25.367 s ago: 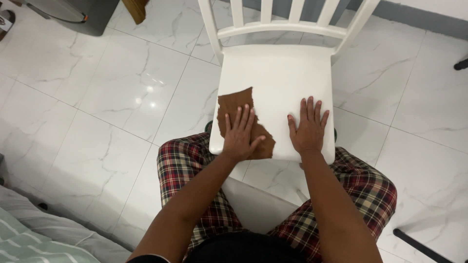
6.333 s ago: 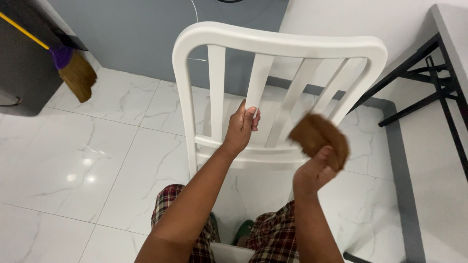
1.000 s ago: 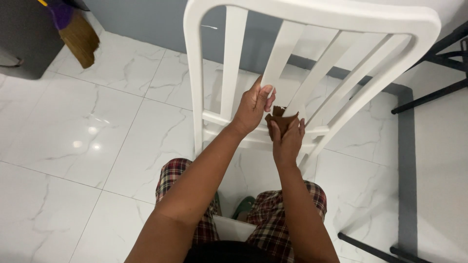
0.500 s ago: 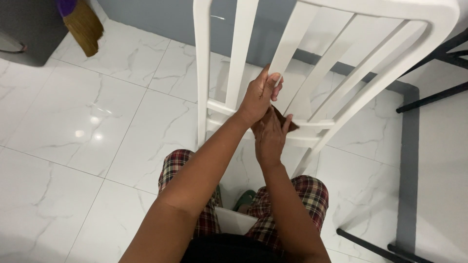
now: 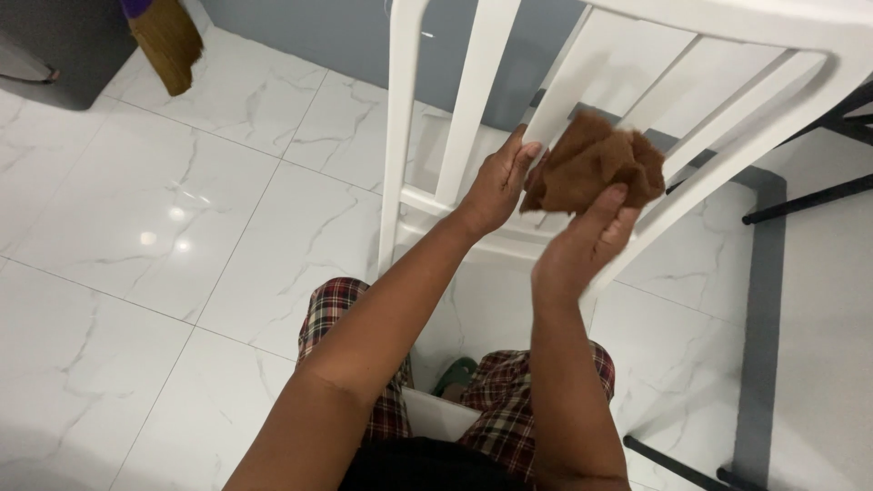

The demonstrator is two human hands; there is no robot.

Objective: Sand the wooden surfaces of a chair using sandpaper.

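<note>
The right hand (image 5: 582,250) has come up and out from the slats since half a second ago, and the cloth (image 5: 596,168) with it, now bunched high in front of the chair (image 5: 405,118) back instead of tucked down by the lower rail. Starting at the far left, a grey bin (image 5: 64,41) stands on the white marble floor (image 5: 164,236), and a broom (image 5: 168,36) head hangs just beside it. Next comes the chair's left upright, then the second slat. The left hand (image 5: 496,186) is there, fingers loosely curled, thumb and fingertips resting against the slat next along, gripping nothing firmly that I can see. Just to its right, the brown cloth is crumpled, pinched from below by the right hand's fingers, and it sits before the angled slats. Plaid trousers (image 5: 346,309) show below. Far right, dark table legs (image 5: 809,195) cross the floor.
</note>
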